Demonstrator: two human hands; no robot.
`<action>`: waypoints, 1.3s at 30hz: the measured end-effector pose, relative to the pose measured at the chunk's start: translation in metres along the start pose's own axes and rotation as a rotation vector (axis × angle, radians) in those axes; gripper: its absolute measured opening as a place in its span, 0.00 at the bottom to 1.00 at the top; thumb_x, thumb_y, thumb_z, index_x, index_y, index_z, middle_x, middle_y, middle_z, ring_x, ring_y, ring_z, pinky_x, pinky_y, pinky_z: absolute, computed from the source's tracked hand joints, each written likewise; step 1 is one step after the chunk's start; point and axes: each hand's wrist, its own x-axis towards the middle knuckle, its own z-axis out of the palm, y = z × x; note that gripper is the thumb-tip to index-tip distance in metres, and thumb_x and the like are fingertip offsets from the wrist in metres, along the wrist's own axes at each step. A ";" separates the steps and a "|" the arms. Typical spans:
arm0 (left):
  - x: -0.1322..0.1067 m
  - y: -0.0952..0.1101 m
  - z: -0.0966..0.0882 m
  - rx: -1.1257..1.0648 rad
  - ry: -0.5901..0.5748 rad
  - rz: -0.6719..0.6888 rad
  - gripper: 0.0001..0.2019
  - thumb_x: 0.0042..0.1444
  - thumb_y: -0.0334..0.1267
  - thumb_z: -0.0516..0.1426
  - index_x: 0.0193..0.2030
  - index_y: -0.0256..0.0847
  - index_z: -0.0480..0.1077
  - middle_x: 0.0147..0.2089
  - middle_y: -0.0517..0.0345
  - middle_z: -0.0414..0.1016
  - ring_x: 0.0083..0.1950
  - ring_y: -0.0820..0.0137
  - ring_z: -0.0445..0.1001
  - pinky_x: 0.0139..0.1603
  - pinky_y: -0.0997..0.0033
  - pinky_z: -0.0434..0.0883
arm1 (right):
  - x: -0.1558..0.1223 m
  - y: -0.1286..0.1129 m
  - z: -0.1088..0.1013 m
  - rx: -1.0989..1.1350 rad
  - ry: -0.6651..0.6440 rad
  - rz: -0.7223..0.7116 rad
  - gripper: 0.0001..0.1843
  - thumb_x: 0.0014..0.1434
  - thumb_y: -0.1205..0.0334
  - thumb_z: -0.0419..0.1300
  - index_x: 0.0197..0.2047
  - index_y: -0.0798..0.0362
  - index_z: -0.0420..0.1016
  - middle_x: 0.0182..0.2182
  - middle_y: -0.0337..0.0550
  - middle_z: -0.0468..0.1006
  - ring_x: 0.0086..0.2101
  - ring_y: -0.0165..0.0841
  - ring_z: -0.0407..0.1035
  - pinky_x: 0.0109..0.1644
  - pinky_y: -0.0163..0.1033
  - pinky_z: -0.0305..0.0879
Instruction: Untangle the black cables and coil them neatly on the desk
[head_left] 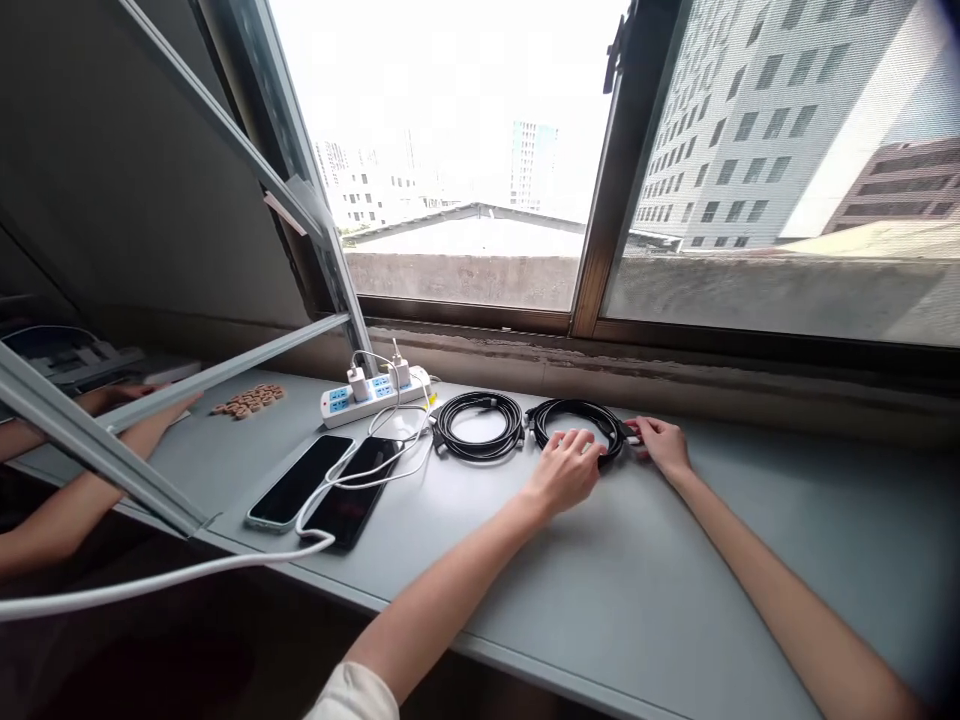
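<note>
A coiled black cable [551, 407] lies on the grey table by the window wall. My left hand [568, 468] rests at its front edge, fingers curled over the loops and hiding part of them. On the coil's right side, my right hand [660, 445] pinches the plug end [634, 439] between thumb and fingers. A second coiled black cable [480, 452] lies flat just to the left, with its plug ends showing and neither hand on it.
Left of the coils are a white power strip [360, 408] with two chargers, a phone [289, 490], a darker device [349, 510] and a white cord [187, 574]. Beyond a metal frame [232, 362], another person's arms [82, 500] reach near small brown pieces [251, 400].
</note>
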 end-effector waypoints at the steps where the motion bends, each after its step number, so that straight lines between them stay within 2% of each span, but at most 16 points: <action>1: 0.002 -0.003 -0.003 0.002 0.009 -0.032 0.11 0.60 0.33 0.47 0.47 0.43 0.65 0.48 0.57 0.68 0.50 0.69 0.64 0.53 0.67 0.60 | -0.001 -0.001 0.000 0.034 0.015 0.012 0.13 0.63 0.56 0.55 0.36 0.59 0.72 0.27 0.38 0.72 0.25 0.26 0.68 0.28 0.33 0.68; 4: 0.007 -0.020 -0.012 0.009 0.037 -0.177 0.12 0.59 0.29 0.46 0.45 0.43 0.66 0.48 0.55 0.68 0.51 0.68 0.64 0.54 0.65 0.59 | -0.007 -0.005 -0.003 0.106 0.100 0.020 0.15 0.64 0.55 0.54 0.36 0.59 0.72 0.26 0.37 0.71 0.24 0.25 0.67 0.26 0.31 0.67; 6: 0.007 -0.036 -0.016 0.013 0.055 -0.324 0.12 0.59 0.28 0.46 0.45 0.41 0.65 0.47 0.52 0.67 0.51 0.66 0.64 0.53 0.63 0.59 | -0.012 -0.008 -0.005 0.127 0.182 0.011 0.15 0.63 0.54 0.55 0.35 0.59 0.72 0.24 0.36 0.70 0.23 0.25 0.66 0.24 0.31 0.65; 9: 0.003 -0.059 -0.016 0.010 0.051 -0.551 0.08 0.59 0.33 0.48 0.43 0.38 0.65 0.46 0.48 0.67 0.51 0.61 0.64 0.50 0.61 0.61 | -0.021 -0.012 -0.009 0.146 0.292 -0.012 0.15 0.62 0.54 0.55 0.34 0.59 0.73 0.21 0.35 0.68 0.21 0.25 0.64 0.21 0.29 0.61; 12: -0.005 -0.072 -0.011 -0.012 0.000 -0.675 0.10 0.58 0.40 0.51 0.43 0.37 0.65 0.47 0.45 0.68 0.51 0.59 0.65 0.50 0.61 0.62 | -0.028 -0.013 -0.011 0.168 0.357 -0.019 0.15 0.61 0.55 0.56 0.33 0.59 0.74 0.19 0.34 0.67 0.18 0.24 0.61 0.19 0.29 0.58; 16: -0.009 -0.075 -0.006 -0.048 -0.066 -0.697 0.12 0.59 0.42 0.51 0.44 0.37 0.64 0.48 0.46 0.69 0.52 0.61 0.65 0.50 0.64 0.62 | -0.036 -0.009 -0.013 0.215 0.383 0.020 0.15 0.62 0.55 0.56 0.33 0.59 0.73 0.18 0.32 0.66 0.16 0.23 0.58 0.19 0.29 0.57; 22: -0.006 -0.075 -0.008 -0.091 -0.100 -0.714 0.12 0.61 0.39 0.48 0.47 0.35 0.63 0.45 0.45 0.73 0.51 0.61 0.68 0.50 0.65 0.61 | -0.050 -0.005 -0.014 0.328 0.379 0.082 0.15 0.61 0.54 0.56 0.32 0.58 0.72 0.17 0.31 0.62 0.18 0.23 0.60 0.19 0.28 0.56; 28: -0.003 -0.073 -0.012 -0.144 -0.082 -0.734 0.13 0.62 0.35 0.45 0.51 0.35 0.60 0.38 0.47 0.76 0.44 0.64 0.74 0.49 0.67 0.61 | -0.055 -0.008 -0.016 0.392 0.375 0.095 0.14 0.53 0.54 0.57 0.29 0.58 0.74 0.14 0.32 0.61 0.17 0.25 0.58 0.17 0.29 0.52; 34: -0.003 -0.069 -0.014 -0.179 -0.096 -0.781 0.13 0.56 0.36 0.51 0.48 0.37 0.62 0.40 0.46 0.74 0.44 0.60 0.73 0.42 0.67 0.65 | -0.054 -0.008 -0.016 0.386 0.297 0.083 0.15 0.46 0.52 0.56 0.27 0.56 0.74 0.13 0.32 0.58 0.15 0.26 0.55 0.16 0.31 0.48; 39: -0.003 -0.066 -0.013 -0.184 -0.104 -0.793 0.16 0.51 0.31 0.52 0.48 0.35 0.61 0.50 0.41 0.68 0.51 0.59 0.69 0.44 0.66 0.66 | -0.055 -0.008 -0.016 0.383 0.243 0.080 0.14 0.46 0.52 0.56 0.28 0.56 0.73 0.13 0.32 0.57 0.15 0.26 0.54 0.16 0.31 0.47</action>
